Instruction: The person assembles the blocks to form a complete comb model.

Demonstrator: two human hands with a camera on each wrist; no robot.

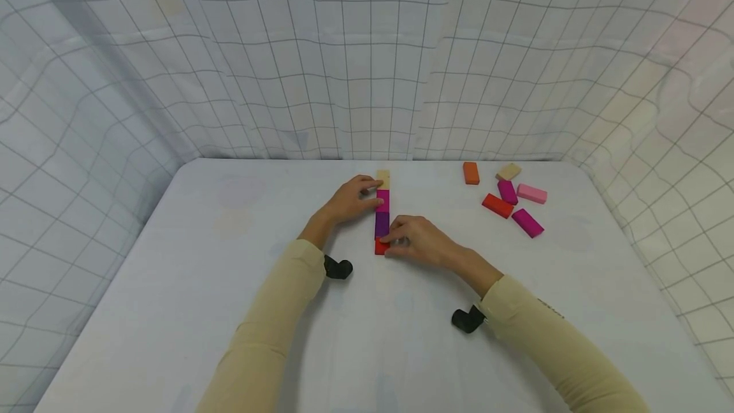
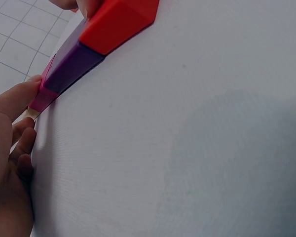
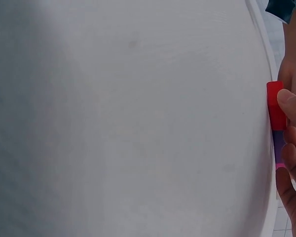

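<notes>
Four blocks stand end to end in a straight row on the table: a beige block point(image 1: 383, 176) farthest away, then a magenta block point(image 1: 383, 195), a purple block point(image 1: 381, 223) and a red block point(image 1: 381, 248) nearest. My left hand point(image 1: 350, 199) lies along the row's left side. Its fingertips touch the beige block, and its thumb rests against the magenta block point(image 2: 45, 97). At the near end my right hand point(image 1: 425, 239) pinches the red block point(image 3: 275, 104) between thumb and finger. The purple block point(image 2: 71, 61) touches the red one.
On the right of the white table point(image 1: 241, 311) lie an orange block point(image 1: 471, 173), another beige block point(image 1: 508, 171), a pink block point(image 1: 532, 194), another red block point(image 1: 497, 205) and two magenta blocks, one nearer point(image 1: 527, 223). A white grid-patterned curtain point(image 1: 309, 81) surrounds the table.
</notes>
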